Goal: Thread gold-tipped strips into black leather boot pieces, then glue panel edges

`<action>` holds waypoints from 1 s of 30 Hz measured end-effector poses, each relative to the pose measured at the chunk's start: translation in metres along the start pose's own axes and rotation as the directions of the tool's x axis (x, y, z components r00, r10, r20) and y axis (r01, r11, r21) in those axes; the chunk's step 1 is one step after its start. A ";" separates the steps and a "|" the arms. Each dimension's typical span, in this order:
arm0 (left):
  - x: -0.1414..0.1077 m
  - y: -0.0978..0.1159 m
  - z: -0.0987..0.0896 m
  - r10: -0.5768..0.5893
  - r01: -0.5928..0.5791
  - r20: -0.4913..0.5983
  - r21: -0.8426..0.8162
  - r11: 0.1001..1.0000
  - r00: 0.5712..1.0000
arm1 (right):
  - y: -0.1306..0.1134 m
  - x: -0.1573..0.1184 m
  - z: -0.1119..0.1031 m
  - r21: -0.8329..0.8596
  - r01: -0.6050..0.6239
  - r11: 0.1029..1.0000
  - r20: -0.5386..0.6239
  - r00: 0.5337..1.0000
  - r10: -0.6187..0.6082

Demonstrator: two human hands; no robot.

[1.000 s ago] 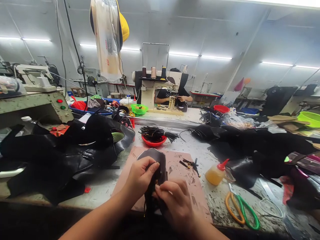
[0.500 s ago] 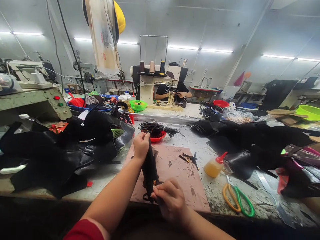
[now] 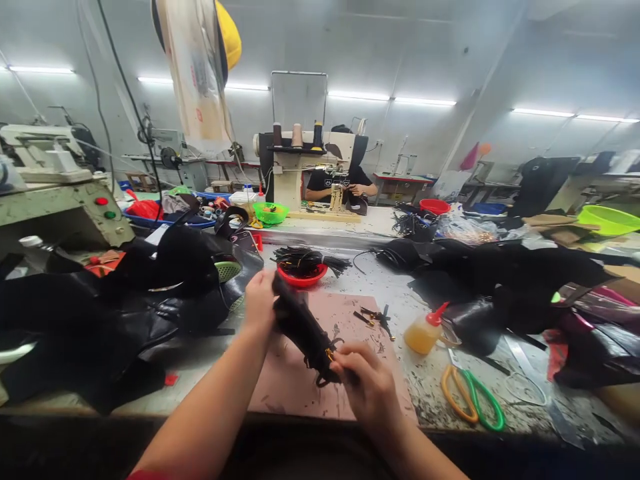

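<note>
A long black leather-like piece [image 3: 301,320] slants above the pink work mat [image 3: 373,387], its far end up and to the left. My left hand [image 3: 260,298] is closed around that far end. At the near end, beside a small gold-coloured metal fitting [image 3: 329,355], the fingers of my right hand [image 3: 367,383] pinch the piece. Thin black loops hang below the fitting. Short black strips with gold ends [image 3: 373,316] lie on the mat to the right. Just beyond the mat, a bundle of black strips [image 3: 310,259] rests on a red bowl [image 3: 303,279].
Right of the mat stands a glue bottle [image 3: 424,333] with a red nozzle, near scissors [image 3: 473,397] with orange and green handles. Black leather pieces pile up at left [image 3: 120,313] and right [image 3: 530,280]. Across the table, another person [image 3: 345,183] sits behind a sewing machine [image 3: 290,180].
The black piece has swung from nearly straight ahead to a slant. My left hand has moved left, and my right hand has moved right with the near end. The view has shifted slightly.
</note>
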State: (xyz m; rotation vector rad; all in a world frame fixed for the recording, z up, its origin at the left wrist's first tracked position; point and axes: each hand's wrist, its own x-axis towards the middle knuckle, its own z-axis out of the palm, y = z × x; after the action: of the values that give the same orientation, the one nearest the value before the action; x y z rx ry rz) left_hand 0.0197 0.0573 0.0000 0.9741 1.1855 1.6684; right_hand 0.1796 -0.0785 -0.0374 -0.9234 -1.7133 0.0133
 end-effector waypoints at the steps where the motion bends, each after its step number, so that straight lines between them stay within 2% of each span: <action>1: -0.007 0.006 -0.005 -0.039 0.040 0.019 -0.048 0.998 0.999 | 0.006 0.004 -0.004 -0.033 -0.035 0.999 0.004 0.999 0.036; 3: -0.024 0.018 -0.014 -0.135 0.143 0.069 -0.122 0.982 0.988 | 0.018 0.012 -0.010 -0.108 -0.077 0.991 -0.012 0.997 0.076; 4: -0.034 0.024 -0.018 -0.267 0.277 0.070 -0.251 0.928 0.961 | 0.023 0.017 -0.013 -0.143 -0.083 0.986 -0.038 0.996 0.078; 6: -0.053 0.035 -0.025 -0.392 0.422 0.158 -0.396 0.816 0.906 | 0.029 0.025 -0.018 -0.199 -0.077 0.977 -0.098 0.993 0.059; 10: -0.080 0.043 -0.034 -0.579 0.637 0.270 -0.398 0.660 0.769 | 0.030 0.043 -0.024 -0.227 -0.041 0.973 -0.143 0.990 0.009; 12: -0.089 0.039 -0.039 -0.626 0.694 0.303 -0.385 0.609 0.718 | 0.028 0.051 -0.026 -0.211 -0.007 0.978 -0.147 0.989 -0.025; 17: -0.104 0.026 -0.045 -0.616 0.763 0.453 -0.324 0.560 0.645 | 0.023 0.065 -0.030 -0.188 0.060 0.980 -0.156 0.984 -0.090; 19: -0.109 0.026 -0.045 -0.591 0.762 0.493 -0.295 0.577 0.639 | 0.021 0.068 -0.032 -0.174 0.070 0.982 -0.163 0.982 -0.099; 23: -0.119 0.035 -0.042 -0.508 0.697 0.519 -0.276 0.662 0.688 | 0.017 0.071 -0.032 -0.105 0.058 0.993 -0.205 0.976 -0.079; 27: -0.125 0.040 -0.042 -0.464 0.645 0.524 -0.234 0.727 0.714 | 0.014 0.073 -0.028 0.036 -0.044 0.998 -0.242 0.969 0.051; 30: -0.126 0.036 -0.044 -0.449 0.636 0.533 -0.238 0.734 0.717 | 0.012 0.075 -0.025 0.180 -0.090 0.980 -0.246 0.960 0.133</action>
State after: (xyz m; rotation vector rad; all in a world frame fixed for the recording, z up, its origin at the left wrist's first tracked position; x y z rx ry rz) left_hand 0.0149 -0.0804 0.0093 0.5909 0.6744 1.0514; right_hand 0.2030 -0.0376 0.0277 -0.8564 -1.3963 0.1066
